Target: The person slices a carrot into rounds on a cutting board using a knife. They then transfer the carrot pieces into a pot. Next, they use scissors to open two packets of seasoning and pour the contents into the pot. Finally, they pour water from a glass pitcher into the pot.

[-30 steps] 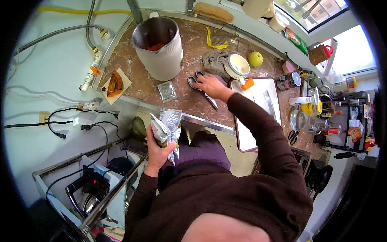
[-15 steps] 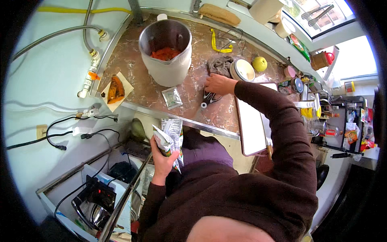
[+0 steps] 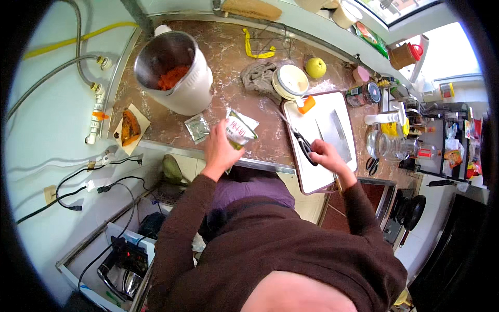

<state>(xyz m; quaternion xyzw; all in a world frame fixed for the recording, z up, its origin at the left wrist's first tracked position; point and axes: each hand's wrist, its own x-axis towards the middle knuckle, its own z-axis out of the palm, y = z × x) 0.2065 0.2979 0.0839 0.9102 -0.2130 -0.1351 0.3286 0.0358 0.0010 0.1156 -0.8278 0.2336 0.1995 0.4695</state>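
Observation:
My left hand (image 3: 222, 151) grips a white and green packet (image 3: 240, 131) above the counter's front edge. In my right hand (image 3: 328, 156) is a pair of scissors (image 3: 302, 143), held by its black handles over the white cutting board (image 3: 318, 179), blades pointing up and left, away from the packet. A cleaver-like blade (image 3: 338, 127) lies on the board. Left of the packet, a small clear-and-green sachet (image 3: 197, 128) rests flat on the counter. Behind it stands a white jug with a metal inside (image 3: 192, 91), holding orange-red food (image 3: 173, 77).
An orange piece (image 3: 307, 105) is at the board's far edge, near a cream bowl (image 3: 292, 79), a grey cloth (image 3: 259, 78) and a yellow-green fruit (image 3: 315, 67). Jars (image 3: 364, 94) line the right. Browned food on paper (image 3: 129, 130) sits at the left corner.
My right hand has picked the scissors up off the counter and carried them right, over the board. My left hand has raised the packet from below the counter's edge to above it.

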